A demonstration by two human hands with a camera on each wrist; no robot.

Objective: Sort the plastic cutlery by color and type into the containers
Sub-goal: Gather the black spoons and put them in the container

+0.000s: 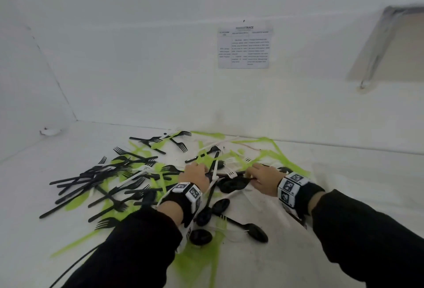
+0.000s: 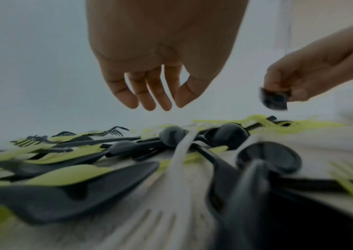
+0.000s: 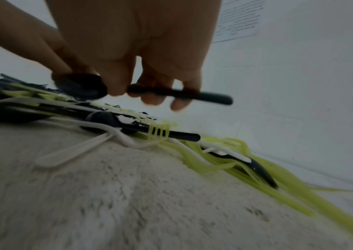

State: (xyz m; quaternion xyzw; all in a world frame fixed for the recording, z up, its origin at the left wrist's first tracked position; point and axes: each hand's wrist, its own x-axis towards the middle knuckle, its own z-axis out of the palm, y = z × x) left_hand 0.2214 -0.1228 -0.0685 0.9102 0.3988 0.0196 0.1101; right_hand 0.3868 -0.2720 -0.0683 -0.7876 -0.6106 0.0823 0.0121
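A loose pile of black, green and white plastic cutlery point(image 1: 146, 173) lies on the white surface. My left hand point(image 1: 195, 171) hovers over the middle of the pile; in the left wrist view its fingers point(image 2: 145, 98) hang straight and relaxed, holding nothing. My right hand point(image 1: 259, 176) is just to its right, low over the pile. It grips a black spoon point(image 3: 214, 98) lifted off the pile, with the handle sticking out past the fingers point(image 3: 149, 99). The same spoon point(image 2: 274, 101) shows end-on in the left wrist view. No containers are in view.
White walls close in at the back and left, with a printed sheet point(image 1: 244, 45) on the back wall. A metal-framed panel point(image 1: 390, 44) sits at the upper right. More black spoons point(image 1: 254, 231) and green forks lie near my left wrist. A black cable point(image 1: 75, 264) runs at the lower left.
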